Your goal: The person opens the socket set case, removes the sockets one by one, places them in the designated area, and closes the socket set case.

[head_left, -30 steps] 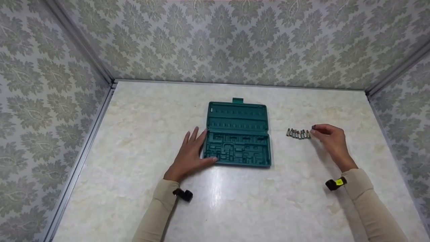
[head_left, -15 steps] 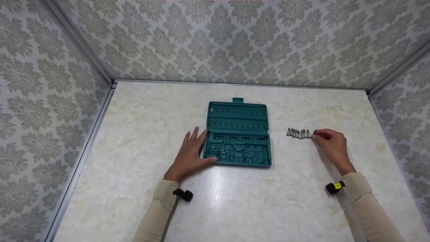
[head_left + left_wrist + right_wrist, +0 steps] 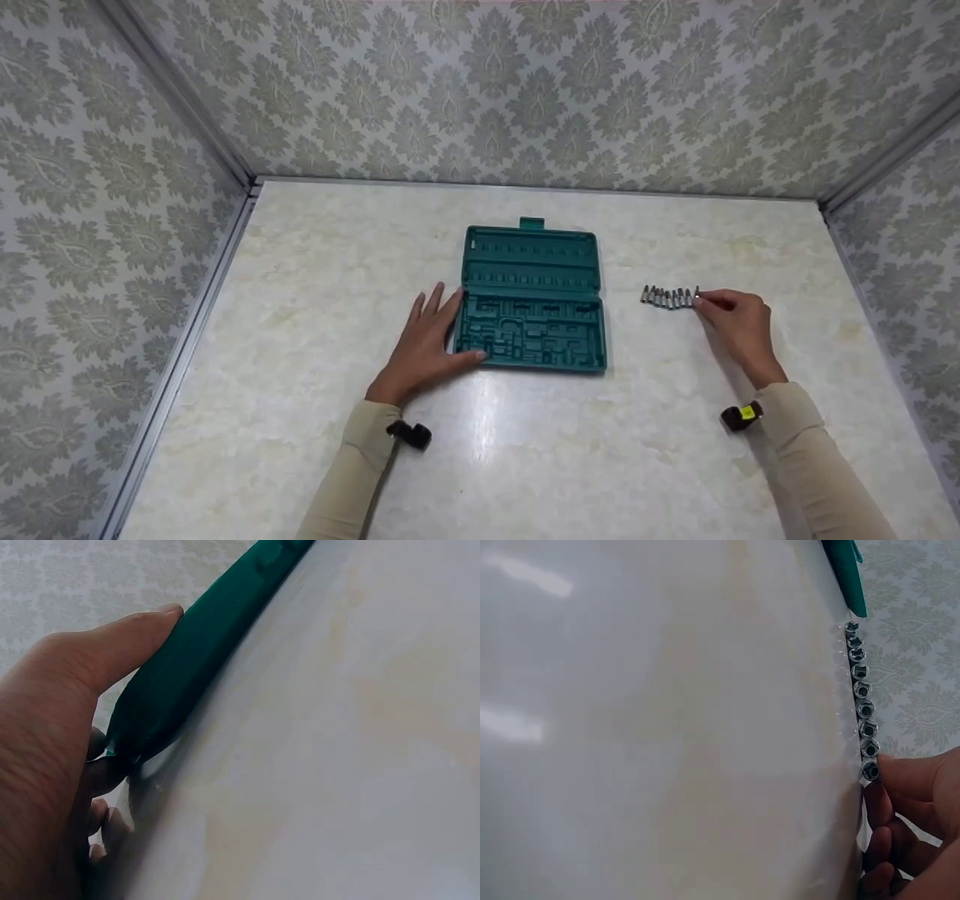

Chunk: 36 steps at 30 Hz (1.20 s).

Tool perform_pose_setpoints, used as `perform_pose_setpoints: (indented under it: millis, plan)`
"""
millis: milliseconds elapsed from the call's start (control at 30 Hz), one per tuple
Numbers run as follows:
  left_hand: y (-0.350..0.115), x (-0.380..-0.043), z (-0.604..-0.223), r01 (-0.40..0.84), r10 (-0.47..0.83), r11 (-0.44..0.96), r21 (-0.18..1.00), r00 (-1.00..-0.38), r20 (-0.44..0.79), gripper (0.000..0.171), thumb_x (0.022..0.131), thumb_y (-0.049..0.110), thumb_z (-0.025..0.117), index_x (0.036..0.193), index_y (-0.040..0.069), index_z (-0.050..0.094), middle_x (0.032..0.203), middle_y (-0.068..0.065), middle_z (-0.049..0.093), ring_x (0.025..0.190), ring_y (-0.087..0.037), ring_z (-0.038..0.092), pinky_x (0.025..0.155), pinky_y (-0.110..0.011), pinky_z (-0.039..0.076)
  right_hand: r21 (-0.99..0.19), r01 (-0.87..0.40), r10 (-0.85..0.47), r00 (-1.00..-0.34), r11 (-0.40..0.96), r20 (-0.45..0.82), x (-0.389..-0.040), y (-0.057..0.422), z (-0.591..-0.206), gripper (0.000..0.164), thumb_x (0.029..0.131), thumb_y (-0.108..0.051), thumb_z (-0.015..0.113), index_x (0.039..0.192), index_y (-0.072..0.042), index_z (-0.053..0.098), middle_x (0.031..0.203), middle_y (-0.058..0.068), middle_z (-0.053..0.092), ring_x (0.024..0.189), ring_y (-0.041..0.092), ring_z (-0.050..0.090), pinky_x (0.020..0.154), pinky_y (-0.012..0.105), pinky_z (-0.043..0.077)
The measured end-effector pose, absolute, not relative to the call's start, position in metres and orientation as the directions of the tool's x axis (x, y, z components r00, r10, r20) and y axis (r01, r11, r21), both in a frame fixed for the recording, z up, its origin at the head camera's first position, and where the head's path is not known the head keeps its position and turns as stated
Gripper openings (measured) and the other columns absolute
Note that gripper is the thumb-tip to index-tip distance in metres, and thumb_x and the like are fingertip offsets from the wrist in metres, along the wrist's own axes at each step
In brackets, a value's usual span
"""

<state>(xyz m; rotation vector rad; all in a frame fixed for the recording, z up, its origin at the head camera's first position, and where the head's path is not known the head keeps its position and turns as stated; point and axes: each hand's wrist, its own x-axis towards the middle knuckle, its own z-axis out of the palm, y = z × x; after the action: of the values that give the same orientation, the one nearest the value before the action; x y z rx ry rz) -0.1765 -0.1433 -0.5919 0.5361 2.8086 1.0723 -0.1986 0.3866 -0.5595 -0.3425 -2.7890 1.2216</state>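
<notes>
My right hand [image 3: 739, 322] pinches a small silver bit socket [image 3: 697, 293] between thumb and fingertips, at the right end of a row of similar bit sockets [image 3: 666, 298]. In the right wrist view, the square-holed end of the pinched bit socket [image 3: 871, 769] lines up with those of the others. Spread over the front left corner of an open green plastic case [image 3: 534, 369], my left hand [image 3: 427, 345] keeps its fingers straight along the side and its thumb on the front rim. The left wrist view shows the thumb [image 3: 127, 641] against the case's edge.
The case lies flat, with its lid [image 3: 531, 259] folded back and a latch [image 3: 532, 223] at the far edge. Moulded slots fill its base. A pale marbled table [image 3: 570, 450] carries everything, and patterned wall panels [image 3: 517, 82] stand at the back and both sides.
My right hand has come down slightly nearer the person, and the bit socket in it has turned to line up with the row's right end. The left hand and case stay put.
</notes>
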Motion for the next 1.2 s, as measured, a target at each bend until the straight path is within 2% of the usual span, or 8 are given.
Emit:
perform_pose_setpoints:
  millis: [200,567,867,1033,1200]
  plan:
    - [-0.143,-0.176,-0.591,0.272,0.341,0.696,0.665,-0.940,0.028,0.122,0.086,0.085,0.070,0.179,0.025,0.017,0.185,-0.008,0.008,0.172,-0.026,-0.002,0.138,-0.052,0.002,-0.736,0.163,0.248,-0.969,0.657,0.007,-0.199,0.385,-0.562,0.038,0.107,-0.032,0.075,0.127,-0.001,0.081,0.123,0.019,0.079,0.096,0.009,0.066,0.072,0.011,0.051]
    - [-0.142,-0.177,-0.591,0.276,0.347,0.692,0.668,-0.938,0.028,0.123,0.087,0.085,0.070,0.179,0.023,0.017,0.185,-0.007,0.009,0.172,-0.025,-0.002,0.138,-0.052,0.001,-0.770,0.150,0.290,-0.956,0.620,0.047,-0.203,0.377,-0.558,0.040,0.107,-0.037,0.074,0.124,-0.002,0.083,0.117,0.017,0.079,0.090,0.004,0.064,0.074,0.015,0.050]
    - [-0.143,-0.178,-0.591,0.297,0.364,0.694,0.656,-0.931,0.037,0.125,0.086,0.083,0.072,0.179,0.020,0.017,0.185,-0.009,0.010,0.172,-0.024,0.000,0.138,-0.050,-0.002,-0.795,0.005,0.139,-0.985,0.607,0.100,-0.207,0.337,-0.554,0.031,0.107,-0.032,0.076,0.121,-0.005,0.083,0.113,0.012,0.080,0.092,0.012,0.068,0.072,0.016,0.052]
    - [-0.143,-0.178,-0.592,0.296,0.365,0.689,0.661,-0.930,0.036,0.125,0.087,0.084,0.071,0.179,0.021,0.017,0.185,-0.009,0.010,0.172,-0.024,0.000,0.138,-0.050,-0.002,-0.802,-0.049,0.051,-0.994,0.595,0.098,-0.212,0.309,-0.552,0.030,0.107,-0.026,0.076,0.123,-0.002,0.081,0.118,0.014,0.079,0.099,0.019,0.068,0.081,0.017,0.053]
    - [-0.143,-0.178,-0.594,0.291,0.359,0.687,0.666,-0.933,0.038,0.124,0.086,0.085,0.071,0.179,0.021,0.017,0.185,-0.009,0.009,0.172,-0.025,-0.001,0.138,-0.050,-0.002,-0.772,-0.109,-0.030,-0.993,0.626,0.116,-0.220,0.283,-0.550,0.028,0.107,-0.021,0.076,0.124,0.000,0.081,0.118,0.015,0.079,0.102,0.025,0.064,0.089,0.030,0.050]
